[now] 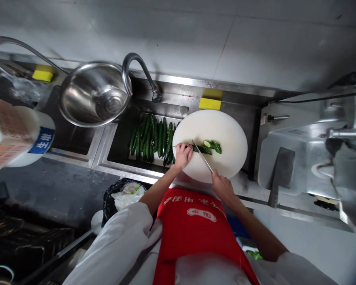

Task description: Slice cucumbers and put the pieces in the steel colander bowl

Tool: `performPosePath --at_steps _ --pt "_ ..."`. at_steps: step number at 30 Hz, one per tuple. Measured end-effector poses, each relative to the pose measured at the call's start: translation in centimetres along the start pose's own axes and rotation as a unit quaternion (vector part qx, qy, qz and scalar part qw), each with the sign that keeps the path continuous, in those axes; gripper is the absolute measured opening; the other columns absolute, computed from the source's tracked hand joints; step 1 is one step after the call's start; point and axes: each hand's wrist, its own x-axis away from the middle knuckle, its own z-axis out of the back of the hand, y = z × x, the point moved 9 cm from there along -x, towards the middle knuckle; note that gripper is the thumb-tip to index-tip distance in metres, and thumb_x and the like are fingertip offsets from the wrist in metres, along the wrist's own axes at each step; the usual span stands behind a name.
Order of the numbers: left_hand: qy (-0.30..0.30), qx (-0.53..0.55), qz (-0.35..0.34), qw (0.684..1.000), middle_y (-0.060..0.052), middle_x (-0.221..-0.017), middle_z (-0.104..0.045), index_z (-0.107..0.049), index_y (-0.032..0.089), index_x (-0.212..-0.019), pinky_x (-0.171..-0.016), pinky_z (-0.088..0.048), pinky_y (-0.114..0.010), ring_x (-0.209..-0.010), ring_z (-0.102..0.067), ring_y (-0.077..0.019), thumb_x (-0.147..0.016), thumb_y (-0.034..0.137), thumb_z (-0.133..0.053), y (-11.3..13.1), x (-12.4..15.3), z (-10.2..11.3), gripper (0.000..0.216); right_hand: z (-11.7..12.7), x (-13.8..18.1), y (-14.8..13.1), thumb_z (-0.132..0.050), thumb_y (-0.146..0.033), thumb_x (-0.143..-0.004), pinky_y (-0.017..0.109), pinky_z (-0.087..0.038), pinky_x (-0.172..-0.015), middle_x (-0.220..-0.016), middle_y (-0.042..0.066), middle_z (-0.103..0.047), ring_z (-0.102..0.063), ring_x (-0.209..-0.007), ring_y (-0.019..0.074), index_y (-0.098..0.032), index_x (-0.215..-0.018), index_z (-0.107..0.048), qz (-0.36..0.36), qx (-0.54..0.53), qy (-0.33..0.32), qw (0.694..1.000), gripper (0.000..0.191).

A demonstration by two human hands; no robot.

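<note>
A round white cutting board (225, 130) lies on the steel counter in front of me. My left hand (183, 155) is curled over a cucumber (199, 149) at the board's left side, pressing it down. My right hand (221, 185) grips the handle of a knife (202, 156), whose blade slants up and left into the cucumber. Cut green pieces (214, 145) lie just right of the blade.
Several whole cucumbers (152, 138) lie in the sink under a tap (142, 73). A steel bowl (93, 93) sits at the left, yellow sponges (210, 103) at the back. A machine (314, 150) stands right. A black-lined bin (121, 196) is below left.
</note>
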Motion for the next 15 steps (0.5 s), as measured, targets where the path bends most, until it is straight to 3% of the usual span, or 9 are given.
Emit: performPosePath --at_steps 5,15 --pt "0.013 0.015 0.012 1.0 -0.01 -0.11 -0.055 -0.064 0.021 -0.109 -0.098 -0.04 -0.039 -0.107 -0.045 -0.0235 -0.099 0.028 -0.043 -1.7 0.1 0.8 0.024 1.1 0.4 0.2 -0.031 -0.024 -0.101 0.027 -0.044 -0.067 -0.083 0.012 -0.07 -0.071 -0.083 0.0239 -0.013 -0.122 -0.043 -0.004 0.009 0.016 1.0 0.026" --pt "0.003 0.021 0.004 1.0 -0.01 -0.109 -0.055 -0.063 0.022 -0.115 -0.098 -0.039 -0.039 -0.109 -0.044 -0.0239 -0.099 0.027 -0.045 -1.7 0.1 0.0 0.025 2.3 2.0 -1.8 -0.026 -0.022 -0.102 0.028 -0.042 -0.063 -0.08 0.01 -0.07 -0.071 -0.078 0.0244 -0.013 -0.123 -0.04 0.026 0.032 0.008 0.999 0.027"
